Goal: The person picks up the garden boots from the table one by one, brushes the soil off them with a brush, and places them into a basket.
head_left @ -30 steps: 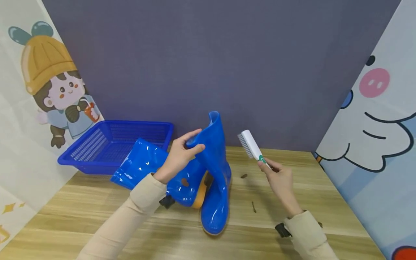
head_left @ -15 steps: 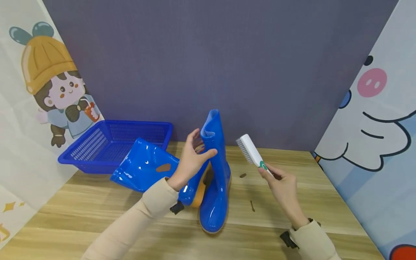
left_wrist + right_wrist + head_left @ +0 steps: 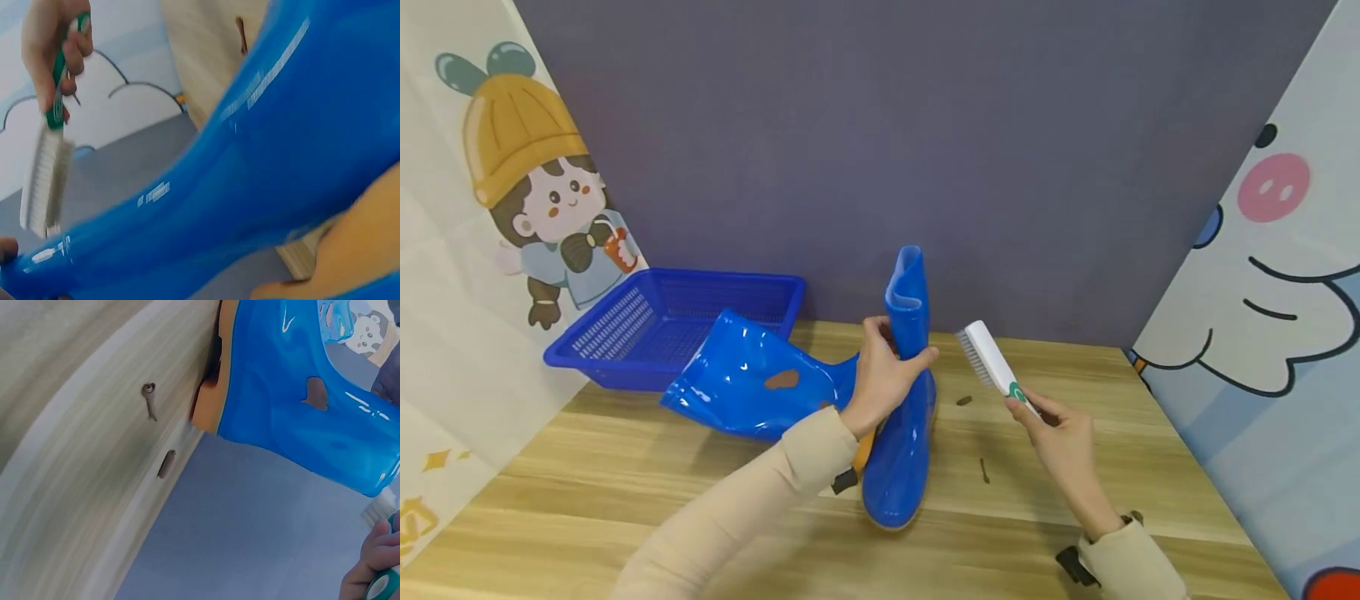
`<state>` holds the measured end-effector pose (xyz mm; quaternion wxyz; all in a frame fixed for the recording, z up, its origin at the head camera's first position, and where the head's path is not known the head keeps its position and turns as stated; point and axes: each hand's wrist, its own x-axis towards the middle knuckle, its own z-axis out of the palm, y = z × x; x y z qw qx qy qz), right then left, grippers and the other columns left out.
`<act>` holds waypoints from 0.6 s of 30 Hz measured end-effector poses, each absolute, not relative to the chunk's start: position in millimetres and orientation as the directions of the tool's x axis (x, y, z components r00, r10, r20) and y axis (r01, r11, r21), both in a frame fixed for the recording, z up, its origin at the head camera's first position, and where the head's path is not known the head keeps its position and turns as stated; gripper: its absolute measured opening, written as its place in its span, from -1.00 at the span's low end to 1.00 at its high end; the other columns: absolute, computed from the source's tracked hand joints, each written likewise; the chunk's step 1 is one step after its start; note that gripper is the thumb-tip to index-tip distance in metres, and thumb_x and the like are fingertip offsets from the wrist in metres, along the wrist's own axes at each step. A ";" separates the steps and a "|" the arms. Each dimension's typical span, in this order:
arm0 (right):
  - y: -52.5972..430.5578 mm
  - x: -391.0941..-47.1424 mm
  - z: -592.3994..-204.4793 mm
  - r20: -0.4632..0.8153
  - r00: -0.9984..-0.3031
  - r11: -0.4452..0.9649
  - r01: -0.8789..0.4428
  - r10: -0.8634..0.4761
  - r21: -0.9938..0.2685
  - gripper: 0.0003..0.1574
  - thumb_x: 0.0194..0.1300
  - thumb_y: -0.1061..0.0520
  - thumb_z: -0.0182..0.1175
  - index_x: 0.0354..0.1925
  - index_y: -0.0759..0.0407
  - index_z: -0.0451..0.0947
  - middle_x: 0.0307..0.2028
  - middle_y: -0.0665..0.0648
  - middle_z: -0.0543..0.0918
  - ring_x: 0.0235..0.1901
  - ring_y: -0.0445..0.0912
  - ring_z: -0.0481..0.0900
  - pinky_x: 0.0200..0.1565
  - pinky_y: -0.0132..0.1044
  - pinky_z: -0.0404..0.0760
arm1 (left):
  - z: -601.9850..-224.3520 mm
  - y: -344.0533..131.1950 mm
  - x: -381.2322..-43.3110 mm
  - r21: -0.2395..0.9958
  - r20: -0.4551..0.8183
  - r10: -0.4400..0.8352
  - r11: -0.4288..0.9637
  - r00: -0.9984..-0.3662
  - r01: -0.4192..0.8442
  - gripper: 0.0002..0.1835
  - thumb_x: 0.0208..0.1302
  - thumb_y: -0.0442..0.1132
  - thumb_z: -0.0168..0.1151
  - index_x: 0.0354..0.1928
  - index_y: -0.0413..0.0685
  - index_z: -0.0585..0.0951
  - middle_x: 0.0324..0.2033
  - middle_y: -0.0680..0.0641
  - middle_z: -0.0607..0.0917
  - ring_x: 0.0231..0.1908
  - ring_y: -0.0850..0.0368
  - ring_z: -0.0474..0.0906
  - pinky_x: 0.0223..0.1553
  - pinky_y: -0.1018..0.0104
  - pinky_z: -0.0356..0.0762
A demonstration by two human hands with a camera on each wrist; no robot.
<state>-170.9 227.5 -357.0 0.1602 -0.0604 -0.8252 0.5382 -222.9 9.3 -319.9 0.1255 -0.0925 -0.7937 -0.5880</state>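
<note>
A glossy blue rain boot [image 3: 898, 475] stands upright on the wooden table, its top rim folded inward. My left hand [image 3: 886, 379] grips its shaft below the rim, thumb across the front. In the right wrist view this boot [image 3: 275, 387] shows a brown patch [image 3: 316, 394] and an orange sole. A second blue rain boot [image 3: 741, 387] lies on its side at the left, also brown-patched, its foot partly hidden behind my left hand. To the right, my right hand [image 3: 1063, 437] holds a white scrub brush [image 3: 988, 358] by its green-and-white handle, bristles facing the boot but apart from it.
A blue plastic basket [image 3: 625, 377] stands at the back left, behind the lying boot's open end. Small brown bits [image 3: 984, 471] lie on the table [image 3: 1075, 517] right of the upright boot. A grey panel [image 3: 1037, 167] rises behind the table.
My left hand let go of the upright boot's rim, moved right and lower, and now grips the shaft. The pulled-down rim has sprung up. The brush has shifted slightly right and down.
</note>
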 end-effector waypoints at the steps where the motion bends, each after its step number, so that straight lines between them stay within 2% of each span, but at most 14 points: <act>1: 229.5 -170.3 -356.9 0.199 -0.941 0.415 -0.071 0.273 -0.907 -0.46 0.13 -0.06 0.27 0.01 0.22 0.56 -0.62 -0.22 0.56 -0.72 -0.29 0.29 -0.71 -0.43 0.30 | -319.0 9.6 -224.7 0.909 0.311 -0.002 0.294 -0.950 0.296 -0.33 0.06 -0.04 0.34 0.12 -0.10 0.22 -0.05 -0.15 0.48 -0.09 0.00 0.50 -0.08 0.11 0.53; 4: 234.7 -168.1 -357.5 0.190 -0.939 0.417 -0.057 0.286 -0.907 -0.46 0.15 -0.08 0.25 0.01 0.22 0.56 -0.60 -0.26 0.57 -0.71 -0.29 0.29 -0.69 -0.44 0.32 | -317.4 7.7 -226.7 0.914 0.308 -0.010 0.281 -0.951 0.293 -0.42 0.06 -0.09 0.34 0.09 -0.13 0.36 -0.11 -0.14 0.58 -0.16 0.01 0.57 -0.15 0.14 0.59; 9: 237.6 -167.4 -359.1 0.185 -0.931 0.419 -0.039 0.314 -0.907 -0.45 0.15 -0.11 0.25 0.01 0.19 0.56 -0.55 -0.25 0.61 -0.67 -0.29 0.31 -0.67 -0.44 0.33 | -313.0 5.3 -225.5 0.937 0.296 0.006 0.190 -0.955 0.292 -0.55 0.13 -0.13 0.30 0.04 -0.16 0.51 -0.09 -0.12 0.64 -0.14 0.01 0.62 -0.16 0.18 0.61; 14: 237.3 -169.3 -359.9 0.184 -0.933 0.417 -0.040 0.311 -0.908 -0.44 0.12 -0.10 0.28 0.01 0.19 0.57 -0.59 -0.21 0.58 -0.69 -0.28 0.32 -0.68 -0.43 0.33 | -311.3 4.0 -226.8 0.968 0.246 -0.013 0.062 -0.969 0.245 -0.64 0.19 -0.23 0.23 0.03 -0.18 0.54 -0.11 -0.15 0.66 -0.20 0.07 0.64 -0.23 0.21 0.63; 18: 236.6 -169.9 -362.5 0.203 -0.929 0.421 -0.057 0.310 -0.905 -0.48 0.11 -0.04 0.30 -0.03 0.24 0.58 -0.60 -0.14 0.58 -0.71 -0.28 0.31 -0.70 -0.43 0.32 | -313.6 -8.8 -226.9 0.972 0.232 0.005 0.017 -0.973 0.232 -0.61 0.21 -0.28 0.20 0.10 -0.18 0.50 -0.10 -0.18 0.66 -0.19 0.06 0.64 -0.18 0.16 0.61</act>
